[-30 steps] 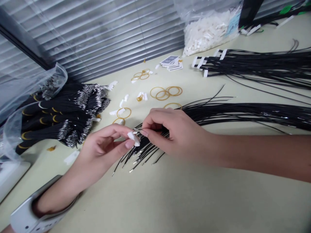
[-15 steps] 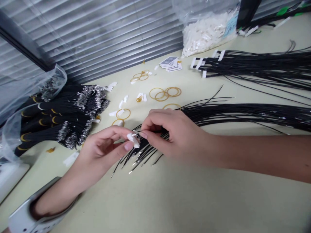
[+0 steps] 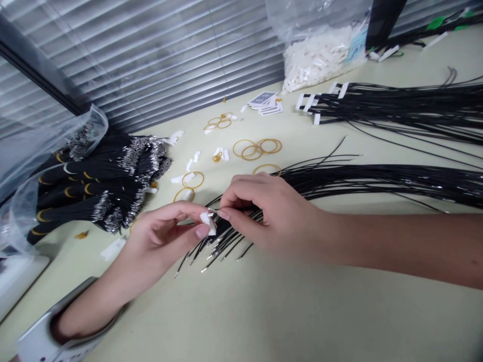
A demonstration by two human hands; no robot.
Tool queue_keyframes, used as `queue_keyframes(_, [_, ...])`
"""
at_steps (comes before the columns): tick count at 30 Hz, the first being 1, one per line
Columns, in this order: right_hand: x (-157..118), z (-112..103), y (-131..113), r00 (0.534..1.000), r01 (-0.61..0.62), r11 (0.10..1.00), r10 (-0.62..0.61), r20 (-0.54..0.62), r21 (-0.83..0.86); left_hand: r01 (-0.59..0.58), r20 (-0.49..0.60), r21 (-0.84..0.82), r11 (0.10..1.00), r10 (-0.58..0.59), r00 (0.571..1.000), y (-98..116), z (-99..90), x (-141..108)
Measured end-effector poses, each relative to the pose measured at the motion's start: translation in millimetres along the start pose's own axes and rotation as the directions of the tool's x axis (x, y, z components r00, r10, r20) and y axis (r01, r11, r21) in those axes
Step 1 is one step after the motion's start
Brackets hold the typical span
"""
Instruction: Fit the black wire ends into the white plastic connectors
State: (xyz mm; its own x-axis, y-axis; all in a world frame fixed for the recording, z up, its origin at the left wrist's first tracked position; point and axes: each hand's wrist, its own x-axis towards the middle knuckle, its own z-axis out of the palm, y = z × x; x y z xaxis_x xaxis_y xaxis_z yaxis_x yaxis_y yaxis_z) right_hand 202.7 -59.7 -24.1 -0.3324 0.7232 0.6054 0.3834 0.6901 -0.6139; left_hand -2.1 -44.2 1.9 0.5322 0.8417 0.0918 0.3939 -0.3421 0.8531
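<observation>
Between thumb and fingers, my left hand (image 3: 166, 236) pinches a small white connector housing (image 3: 208, 223). My right hand (image 3: 264, 211) is closed on a thin black wire (image 3: 217, 211), its metal tip at the housing's side facing me; whether the tip sits inside I cannot tell. Under both hands lies a bundle of black wires (image 3: 339, 178), running off to the right, with bare metal terminals (image 3: 204, 270) fanned out below my fingers. My right fingers partly hide the wire's length.
Rubber bands (image 3: 251, 149) and white connector pieces (image 3: 194, 157) are scattered behind my hands. Bundled wires with silver ends (image 3: 143, 156) lie left, partly under plastic. Farther back are playing cards (image 3: 264, 102), a bag of white housings (image 3: 320, 58) and wires fitted with housings (image 3: 396, 103).
The wire's metal tip and the white housing are closer together. Both hands keep their grip, and the whole view has shifted slightly.
</observation>
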Motion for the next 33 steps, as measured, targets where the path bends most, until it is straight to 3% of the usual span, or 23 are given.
queue_keyframes(18, [-2.3, 1.9, -0.5, 0.996, 0.037, 0.994, -0.028, 0.087, -0.102, 0.044, -0.001, 0.064, 0.997, -0.044, 0.999, 0.3, 5.6, -4.1])
queue_keyframes(33, [2.1, -0.5, 0.8, 0.997, -0.044, 0.999, 0.043, 0.069, 0.002, 0.012, -0.016, 0.026, 1.000, -0.012, 1.000, -1.6, 0.1, 0.2])
